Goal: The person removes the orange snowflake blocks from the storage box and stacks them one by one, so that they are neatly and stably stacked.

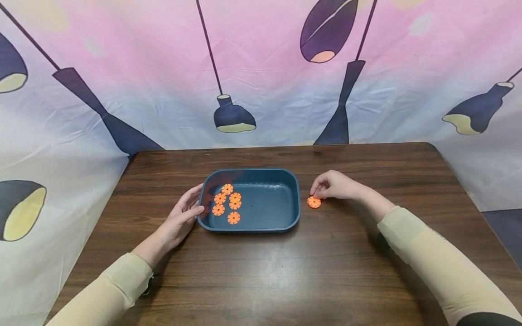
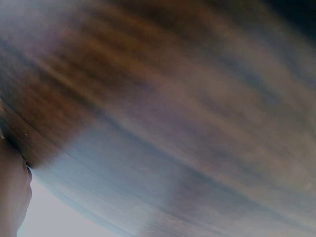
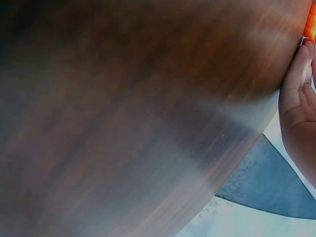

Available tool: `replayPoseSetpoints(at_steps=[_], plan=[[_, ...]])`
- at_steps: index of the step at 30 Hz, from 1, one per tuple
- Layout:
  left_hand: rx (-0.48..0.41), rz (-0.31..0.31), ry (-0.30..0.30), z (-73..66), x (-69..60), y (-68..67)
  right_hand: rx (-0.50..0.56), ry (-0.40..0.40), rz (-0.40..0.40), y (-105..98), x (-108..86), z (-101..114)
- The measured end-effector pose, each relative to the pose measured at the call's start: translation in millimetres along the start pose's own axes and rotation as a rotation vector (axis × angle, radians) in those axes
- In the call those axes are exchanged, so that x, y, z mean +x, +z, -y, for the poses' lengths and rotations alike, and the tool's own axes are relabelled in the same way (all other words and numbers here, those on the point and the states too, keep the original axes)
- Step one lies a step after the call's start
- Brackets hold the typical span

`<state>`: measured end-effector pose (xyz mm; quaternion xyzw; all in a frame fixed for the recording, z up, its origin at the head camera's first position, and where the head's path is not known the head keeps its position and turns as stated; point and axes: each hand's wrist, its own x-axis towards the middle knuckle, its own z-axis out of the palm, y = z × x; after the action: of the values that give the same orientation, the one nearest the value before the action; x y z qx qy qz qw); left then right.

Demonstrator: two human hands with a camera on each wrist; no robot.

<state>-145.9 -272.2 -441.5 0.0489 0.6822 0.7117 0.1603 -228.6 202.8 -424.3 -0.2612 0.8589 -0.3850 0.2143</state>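
A blue rectangular tray [image 1: 269,206] lies on the table with several orange notched discs [image 1: 234,218] in its left part. At the tray's left edge, my left hand [image 1: 179,222] grips the rim, thumb over the top and fingers along the outside. To the right of the tray, my right hand [image 1: 336,185] touches an orange disc [image 1: 314,202] on the table with thumb and fingertips pinched at its upper edge. The right wrist view shows my hand [image 3: 298,108] at its right side near an orange piece [image 3: 310,24]; in the left wrist view only part of a hand [image 2: 14,190] shows.
The brown wooden table [image 1: 261,271] extends around the tray. A curtain [image 1: 269,81] printed with dark lamps hangs behind the table's back edge and at its left side.
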Motion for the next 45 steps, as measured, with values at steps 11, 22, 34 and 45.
replayPoseSetpoints(at_steps=[11,22,34,45], plan=[[-0.031,0.024,0.029,3.6,0.6,0.4,-0.019,-0.006,-0.009,-1.9,-1.6,5.8],[-0.041,0.027,0.04,3.9,0.3,0.0,-0.007,-0.075,-0.063,-10.3,8.3,38.5],[-0.03,0.017,0.029,0.6,-0.2,0.1,0.038,-0.156,-0.041,4.9,32.1,86.8],[-0.078,0.027,0.058,1.2,0.0,0.9,0.002,-0.237,0.047,38.5,60.5,104.4]])
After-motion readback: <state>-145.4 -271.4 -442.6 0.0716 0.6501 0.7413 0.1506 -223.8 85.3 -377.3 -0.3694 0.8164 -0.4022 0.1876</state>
